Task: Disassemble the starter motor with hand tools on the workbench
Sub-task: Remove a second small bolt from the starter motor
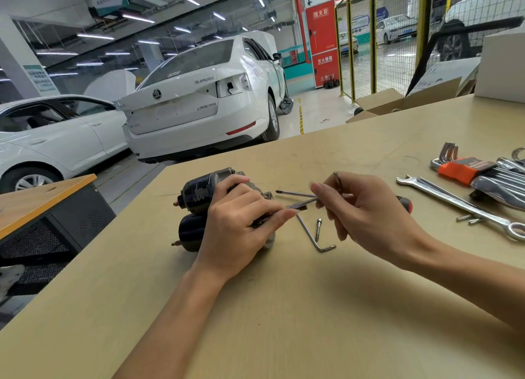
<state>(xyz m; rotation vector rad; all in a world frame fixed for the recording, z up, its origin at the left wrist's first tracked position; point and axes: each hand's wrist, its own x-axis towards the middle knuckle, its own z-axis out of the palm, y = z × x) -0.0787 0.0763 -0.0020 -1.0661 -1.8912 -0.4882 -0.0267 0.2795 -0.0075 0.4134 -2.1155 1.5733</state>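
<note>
**Long bolt between both hands at the starter motor**

The starter motor (199,208) lies on its side left of centre on the tan worktop (284,307), its two dark cylinders pointing toward 9 o'clock. The left hand (235,228) is draped over the motor's right end, fingers curled, thumb and forefinger closed on a thin long bolt (301,203). The right hand (366,216) pinches the same bolt farther along at 3 o'clock — its other fingers hang loose. Just below the hands lie an L-shaped hex key (312,236) and a short bolt (318,228). A screwdriver (292,193) lies behind the right hand, its red-and-black handle showing past the wrist. At 2 o'clock sit a combination wrench (454,201) and an orange-holdered hex key set (466,168). Beyond the worktop stands a white car (204,100) — its boot lid reads "SUPERB".
</note>
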